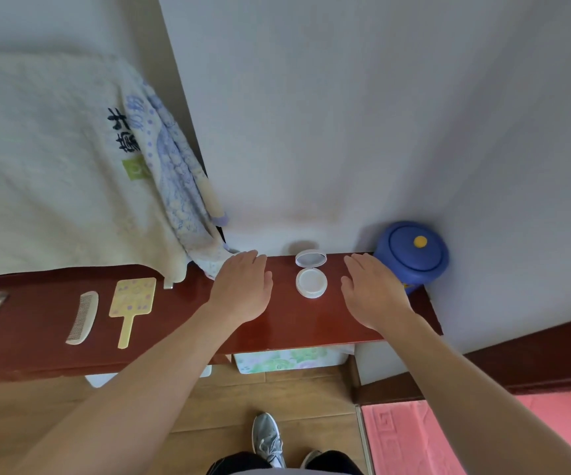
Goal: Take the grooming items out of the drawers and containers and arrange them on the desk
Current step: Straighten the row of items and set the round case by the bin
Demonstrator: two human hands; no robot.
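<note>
**On the desk (pixel 294 323): three grooming items lying out, two hands holding nothing**

On the red-brown desk top, three grooming items are lying in a row. One white round compact (pixel 310 277) is sitting open near the back edge, its mirrored lid tipped toward the wall. Taking the compact as the centre of the dial, one yellow paddle-shaped hand mirror (pixel 133 305) is lying well off at nine o'clock with its handle pointing to six. One pale comb (pixel 83 317) is lying just beyond it, farther along the nine o'clock line, apart from the mirror.

Two hands are flanking the compact. The left hand (pixel 243 286) is spreading flat, palm down, at nine o'clock. The right hand (pixel 373 293) is doing likewise at three o'clock. Both are keeping their fingers straight and gripping nothing, and neither is touching the compact. Whether the palms are pressing the wood or hovering just over it cannot be told.

One blue round container (pixel 412 255) with a yellow knob on its lid is standing at two o'clock, in the corner just beyond the right hand's fingertips. One cream towel (pixel 54 166) and one blue-patterned cloth (pixel 174 173) are hanging at ten o'clock, above the desk's back edge.

At six o'clock, under the desk, one floral-printed box (pixel 287 359) is showing. Lower down on the wooden floor, one grey sneaker (pixel 266 438) is showing plainly, with one pink mat (pixel 414 437) at five o'clock.
</note>
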